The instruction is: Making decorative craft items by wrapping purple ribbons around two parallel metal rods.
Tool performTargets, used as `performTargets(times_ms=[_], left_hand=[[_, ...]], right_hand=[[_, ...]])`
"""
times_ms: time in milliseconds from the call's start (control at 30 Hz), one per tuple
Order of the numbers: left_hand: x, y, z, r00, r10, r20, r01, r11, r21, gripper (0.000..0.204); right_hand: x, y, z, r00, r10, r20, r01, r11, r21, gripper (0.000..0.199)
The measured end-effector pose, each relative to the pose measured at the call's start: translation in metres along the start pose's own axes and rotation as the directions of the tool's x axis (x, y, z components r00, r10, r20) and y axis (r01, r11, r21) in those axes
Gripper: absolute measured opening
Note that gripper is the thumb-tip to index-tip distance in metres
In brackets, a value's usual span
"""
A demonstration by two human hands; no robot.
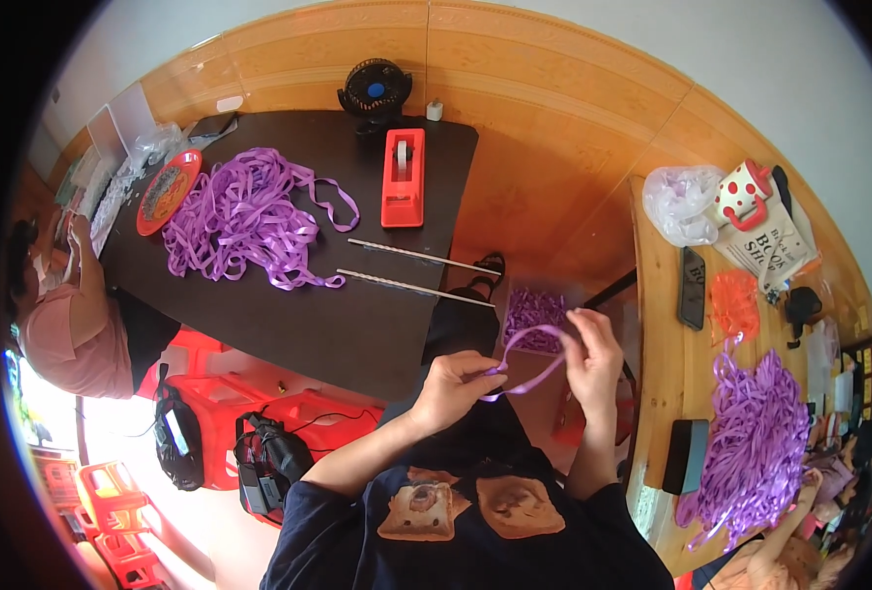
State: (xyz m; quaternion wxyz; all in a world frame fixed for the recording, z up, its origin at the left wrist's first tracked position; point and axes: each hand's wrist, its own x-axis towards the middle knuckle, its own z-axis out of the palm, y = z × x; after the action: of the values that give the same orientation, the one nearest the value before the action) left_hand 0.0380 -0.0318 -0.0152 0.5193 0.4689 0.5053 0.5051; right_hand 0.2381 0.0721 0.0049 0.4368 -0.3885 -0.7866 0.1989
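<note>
A thin purple ribbon (542, 382) forms an open loop between my two hands, above my lap. My left hand (451, 391) is closed, pinching the ribbon where it bunches at a small knot or crossing. On the other side of the loop, my right hand (593, 360) grips the ribbon between thumb and fingers. Below the hands, a clear bin (576, 292) holds many short purple ribbon pieces (534, 313). Two slim metal rods (424, 258) jut past the dark table's edge, ahead of my left hand.
The dark table (357, 334) bears a purple ribbon heap (244, 221), a red tape dispenser (403, 192), a black fan (375, 90) and a red plate (151, 221). On the wooden table (664, 369) lie ribbons (755, 442) and a phone (692, 287). People sit left and lower right.
</note>
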Motion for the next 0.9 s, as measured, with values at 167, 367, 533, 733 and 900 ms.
performTargets(times_ms=[167, 367, 533, 733, 900], left_hand=[[0.000, -0.004, 0.003, 1.000, -0.008, -0.030, 0.008, 1.000, -0.012, 0.017], [-0.001, -0.006, 0.003, 0.998, -0.063, -0.019, 0.060, 0.989, -0.138, 0.019], [-0.003, -0.007, -0.004, 0.980, -0.189, 0.062, 0.199, 0.943, -0.267, 0.018], [0.006, -0.052, -0.005, 0.943, -0.320, 0.096, 0.327, 0.826, -0.459, 0.017], [0.039, -0.059, 0.004, 0.977, -0.212, -0.029, 0.171, 0.856, -0.487, 0.016]], right_hand=[[-0.018, -0.019, 0.022, 0.928, -0.059, 0.369, -0.119, 0.889, 0.442, 0.054], [-0.026, -0.024, 0.045, 0.901, 0.001, 0.434, -0.293, 0.739, 0.607, 0.044], [-0.023, -0.003, 0.046, 0.932, -0.166, 0.322, 0.037, 0.928, 0.371, 0.029], [-0.011, 0.010, 0.052, 0.964, -0.198, 0.178, 0.188, 0.980, 0.072, 0.025], [0.018, 0.030, 0.068, 0.964, -0.262, 0.041, 0.261, 0.965, 0.017, 0.027]])
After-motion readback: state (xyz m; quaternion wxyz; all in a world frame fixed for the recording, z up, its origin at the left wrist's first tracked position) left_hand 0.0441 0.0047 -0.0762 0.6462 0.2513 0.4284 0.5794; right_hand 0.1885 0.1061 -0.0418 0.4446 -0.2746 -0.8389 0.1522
